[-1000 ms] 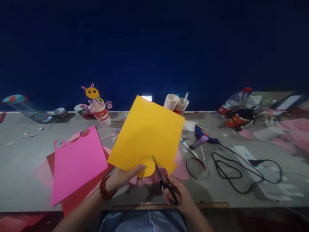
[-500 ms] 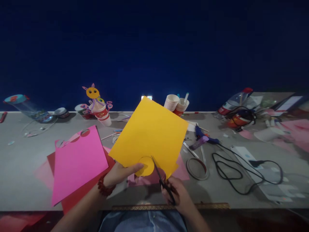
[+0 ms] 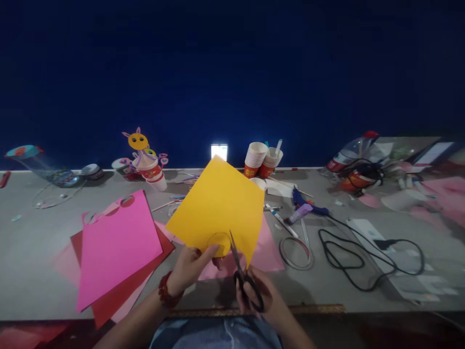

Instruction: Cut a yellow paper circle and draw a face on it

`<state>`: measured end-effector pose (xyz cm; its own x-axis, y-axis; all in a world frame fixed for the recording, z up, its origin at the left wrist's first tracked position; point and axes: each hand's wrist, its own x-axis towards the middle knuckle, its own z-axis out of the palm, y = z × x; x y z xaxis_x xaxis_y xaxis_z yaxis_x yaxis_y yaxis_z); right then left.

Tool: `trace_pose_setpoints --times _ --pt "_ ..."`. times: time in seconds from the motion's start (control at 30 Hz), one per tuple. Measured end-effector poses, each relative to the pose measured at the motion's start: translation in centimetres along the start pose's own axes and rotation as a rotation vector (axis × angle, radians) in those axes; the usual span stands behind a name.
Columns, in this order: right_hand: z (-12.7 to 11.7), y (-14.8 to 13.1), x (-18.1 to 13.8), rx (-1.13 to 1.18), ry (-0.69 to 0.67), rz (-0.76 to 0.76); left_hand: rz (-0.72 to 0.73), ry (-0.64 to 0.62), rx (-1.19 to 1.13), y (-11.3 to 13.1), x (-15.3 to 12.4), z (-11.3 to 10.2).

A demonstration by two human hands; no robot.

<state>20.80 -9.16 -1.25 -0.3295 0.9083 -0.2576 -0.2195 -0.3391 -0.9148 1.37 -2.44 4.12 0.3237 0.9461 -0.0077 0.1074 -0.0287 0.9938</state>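
My left hand point(image 3: 194, 264) pinches the lower edge of a yellow sheet of paper point(image 3: 221, 198), its thumb on a round, partly cut piece outlined in the sheet. In my right hand point(image 3: 259, 291) is a pair of black-handled scissors point(image 3: 238, 257), fingers through the loops. The blades stand apart from the handles upward, their tips at the right side of the circle. Part of the sheet's lower right edge bends down close to my right hand. Pale pink paper point(image 3: 267, 249) lies on the table beneath the yellow sheet.
Pink paper point(image 3: 119, 247) with cut-outs lies over red paper point(image 3: 109, 310) on the left. At the back stand a paper-cup figure point(image 3: 148, 169) and stacked cups point(image 3: 256, 155). To the right are a glue gun point(image 3: 308, 203), a tape roll point(image 3: 296, 253), a black cable point(image 3: 343, 266) and bottles point(image 3: 348, 157).
The yellow sheet has dropped slightly and its right side has swung inward. My left hand has shifted right, and the scissors have come a little lower and left with my right hand.
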Motion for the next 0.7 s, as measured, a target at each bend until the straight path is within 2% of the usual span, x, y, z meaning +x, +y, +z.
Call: trace_pose_setpoints --times 0.07,0.17,0.33,0.4,0.57,0.7 --pt "-0.1 0.0 -0.3 0.046 -0.085 0.049 0.046 -0.002 0.051 -0.3 0.1 -0.2" --pt "-0.3 0.2 -0.7 0.055 -0.136 0.055 0.137 0.000 0.136 -0.7 0.2 -0.5" --pt "-0.3 -0.7 -1.3 -0.035 -0.081 0.063 0.225 0.033 0.217 -0.8 0.1 -0.7" --pt "-0.4 -1.2 -1.4 -0.056 -0.079 0.073 0.243 0.045 0.250 -1.0 0.0 -0.8" --pt "-0.6 -1.4 -1.3 0.035 -0.208 0.051 0.282 0.088 0.335 -2.0 -0.3 -1.0" --pt "-0.7 -1.9 -1.2 -0.025 -0.160 0.043 0.214 0.184 0.250 -2.0 -0.3 -0.7"
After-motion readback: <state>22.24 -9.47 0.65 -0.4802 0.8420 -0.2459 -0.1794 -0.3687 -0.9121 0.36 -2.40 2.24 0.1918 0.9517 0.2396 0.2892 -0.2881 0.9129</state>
